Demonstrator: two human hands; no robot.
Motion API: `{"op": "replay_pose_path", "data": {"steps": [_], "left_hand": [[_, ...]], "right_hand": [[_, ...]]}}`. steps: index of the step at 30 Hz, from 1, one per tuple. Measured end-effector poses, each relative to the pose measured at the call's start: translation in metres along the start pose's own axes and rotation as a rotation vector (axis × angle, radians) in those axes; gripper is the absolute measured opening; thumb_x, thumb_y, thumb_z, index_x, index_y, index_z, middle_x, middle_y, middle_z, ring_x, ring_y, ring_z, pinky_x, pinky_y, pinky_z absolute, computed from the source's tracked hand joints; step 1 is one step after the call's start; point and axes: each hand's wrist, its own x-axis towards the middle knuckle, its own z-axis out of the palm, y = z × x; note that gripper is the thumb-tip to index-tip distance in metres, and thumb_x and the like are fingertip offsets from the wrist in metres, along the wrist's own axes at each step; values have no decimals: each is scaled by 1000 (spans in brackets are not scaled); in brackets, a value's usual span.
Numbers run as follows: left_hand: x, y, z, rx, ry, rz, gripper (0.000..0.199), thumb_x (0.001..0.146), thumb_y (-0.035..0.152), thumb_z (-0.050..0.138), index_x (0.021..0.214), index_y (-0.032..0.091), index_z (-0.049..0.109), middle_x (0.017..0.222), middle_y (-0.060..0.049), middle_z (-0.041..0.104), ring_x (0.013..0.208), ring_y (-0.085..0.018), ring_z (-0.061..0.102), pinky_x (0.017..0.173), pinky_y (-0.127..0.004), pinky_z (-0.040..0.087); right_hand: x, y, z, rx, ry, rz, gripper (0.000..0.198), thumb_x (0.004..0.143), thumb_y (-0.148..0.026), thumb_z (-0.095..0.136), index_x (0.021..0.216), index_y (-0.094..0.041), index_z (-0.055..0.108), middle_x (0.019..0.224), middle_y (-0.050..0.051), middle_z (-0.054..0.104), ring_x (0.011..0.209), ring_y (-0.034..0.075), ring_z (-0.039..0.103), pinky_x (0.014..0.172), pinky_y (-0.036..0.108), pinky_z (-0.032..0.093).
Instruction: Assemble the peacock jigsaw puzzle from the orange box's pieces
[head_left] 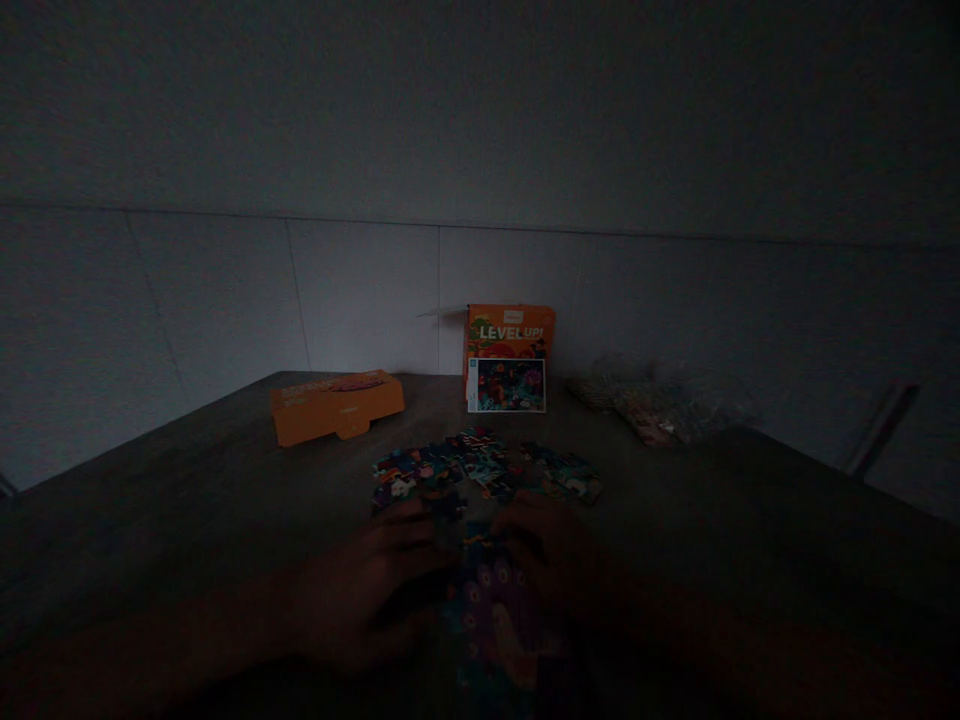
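Observation:
The view is very dark. A partly joined jigsaw puzzle with a purple creature on it lies in front of me. To its left is my left hand, fingers apart and slightly bent, thumb near the puzzle's edge; I see nothing held in it. My right hand reaches over the puzzle's upper right side with its fingers bent down. Shadow hides those fingertips and whether they hold a piece. Loose puzzle pieces are spread just beyond both hands, some close to the left fingertips.
An orange "LEVEL UP!" box stands upright by the wall, with a picture card leaning before it. An orange box part lies at the left. Clear plastic bags of pieces sit at the right on the grey table.

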Motion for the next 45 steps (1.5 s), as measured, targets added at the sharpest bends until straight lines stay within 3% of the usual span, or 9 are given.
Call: {"op": "replay_pose_path", "data": {"steps": [4, 13, 25, 33, 45], "left_hand": [[1, -2, 2, 21, 33, -55, 30, 83, 25, 57, 112, 18, 61, 99, -9, 62, 95, -28, 57, 92, -44, 46], [2, -1, 0, 22, 34, -36, 42, 85, 28, 60, 127, 20, 56, 103, -9, 58, 96, -28, 54, 88, -42, 47], [3, -1, -1, 4, 7, -61, 37, 84, 25, 61, 121, 20, 58, 103, -9, 56, 97, -29, 52, 87, -46, 47], [2, -1, 1, -3, -32, -75, 39, 87, 24, 58, 126, 25, 58, 105, -8, 55, 100, -29, 52, 89, -46, 45], [0, -3, 3, -4, -16, -50, 45, 83, 20, 61, 128, 25, 57, 104, -7, 57, 99, -29, 55, 91, -48, 46]], "right_hand": [[0, 1, 0, 3, -17, -14, 26, 81, -2, 52, 94, -17, 69, 92, 6, 65, 86, 20, 61, 77, 32, 46], [-1, 5, 4, -14, 43, -68, 22, 82, -4, 50, 83, -16, 68, 84, 5, 63, 79, 19, 59, 70, 30, 42], [1, 4, 1, -38, 94, -45, 19, 66, 0, 48, 64, -15, 59, 72, 3, 57, 66, 15, 53, 61, 25, 34], [1, 21, 7, -45, 140, -90, 16, 56, -2, 47, 55, -16, 56, 66, 1, 57, 65, 14, 54, 58, 24, 31], [1, 14, 4, -17, 195, -147, 19, 60, -1, 45, 59, -16, 58, 65, 2, 59, 66, 14, 56, 61, 24, 35]]}}
